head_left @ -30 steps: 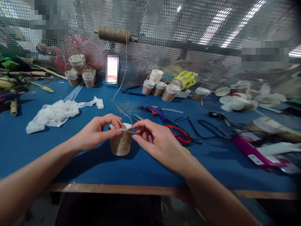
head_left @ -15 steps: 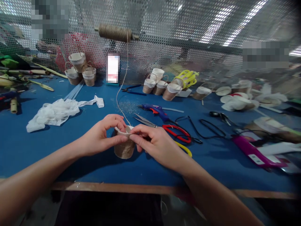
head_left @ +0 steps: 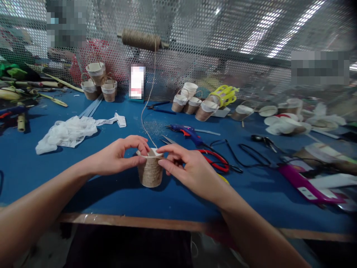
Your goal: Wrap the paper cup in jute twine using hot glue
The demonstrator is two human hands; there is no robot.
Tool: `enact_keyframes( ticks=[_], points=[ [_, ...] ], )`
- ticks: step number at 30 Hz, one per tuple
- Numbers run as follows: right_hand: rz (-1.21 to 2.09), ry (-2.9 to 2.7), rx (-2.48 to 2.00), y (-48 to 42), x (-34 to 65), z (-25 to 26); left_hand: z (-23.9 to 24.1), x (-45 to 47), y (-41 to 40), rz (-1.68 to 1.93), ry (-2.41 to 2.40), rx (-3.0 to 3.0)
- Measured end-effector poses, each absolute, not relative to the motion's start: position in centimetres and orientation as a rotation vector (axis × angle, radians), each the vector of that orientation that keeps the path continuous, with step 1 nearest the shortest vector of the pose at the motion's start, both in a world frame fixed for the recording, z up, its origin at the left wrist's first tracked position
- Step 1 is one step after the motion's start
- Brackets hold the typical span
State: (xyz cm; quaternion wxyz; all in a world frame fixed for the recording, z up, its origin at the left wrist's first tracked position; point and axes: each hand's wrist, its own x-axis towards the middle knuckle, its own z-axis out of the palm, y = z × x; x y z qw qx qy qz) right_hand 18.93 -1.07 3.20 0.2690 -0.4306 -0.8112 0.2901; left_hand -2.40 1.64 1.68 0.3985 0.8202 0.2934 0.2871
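Observation:
A small cup wrapped in brown twine (head_left: 150, 173), with a white inside, is held just above or on the table near its front edge. My left hand (head_left: 124, 154) pinches the left side of its rim, thumb outside and fingertips inside. At the right side of the rim, my right hand (head_left: 189, 169) is closed, index finger over the edge and thumb against the twine. A loose strand of twine (head_left: 145, 124) runs down from the spool (head_left: 141, 39) to behind the cup's rim. Whether the right fingers pinch that strand is hidden.
Scissors with red handles (head_left: 216, 162) and a blue glue gun (head_left: 186, 132) lie beyond my right hand. Crumpled white lace (head_left: 69, 134) is at left. Twine-wrapped cups (head_left: 206, 109) stand at the back. A purple power strip (head_left: 306, 182) and cables lie at right.
The whole view has shifted slightly. The cup has turned or tipped a little, showing more of its twine side, and my thumbs sit farther apart on the rim.

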Motion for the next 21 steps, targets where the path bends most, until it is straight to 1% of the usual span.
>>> enact_keyframes(
  ticks=[3, 9, 13, 16, 18, 19, 21],
  points=[
    [0.710, -2.193, -1.136, -1.6, 18.9, 3.4, 1.6, -2.3, 1.7, 0.754, 0.773, 2.047],
    [0.521, -2.445, -1.025, -1.9, 18.9, 3.6, 1.2, -2.2, 1.6, 0.828, 0.807, 1.953],
    [0.286, -2.317, -1.041, -0.8, 19.3, 3.2, 1.2, -2.1, 1.5, 0.837, 0.822, 1.972],
    [0.104, -2.173, -0.910, -0.2, 19.4, 3.1, 1.6, -2.0, 1.0, 0.806, 0.806, 1.985],
    [0.113, -2.131, -0.821, 0.1, 19.3, 3.2, 2.0, -1.8, 0.6, 0.774, 0.772, 1.965],
    [0.173, -2.129, -0.798, 0.2, 19.1, 3.2, 2.1, -1.7, 0.4, 0.749, 0.723, 1.934],
    [0.403, -2.132, -0.798, 0.6, 18.8, 3.0, 2.2, -1.4, 0.1, 0.709, 0.619, 1.816]
  ],
)
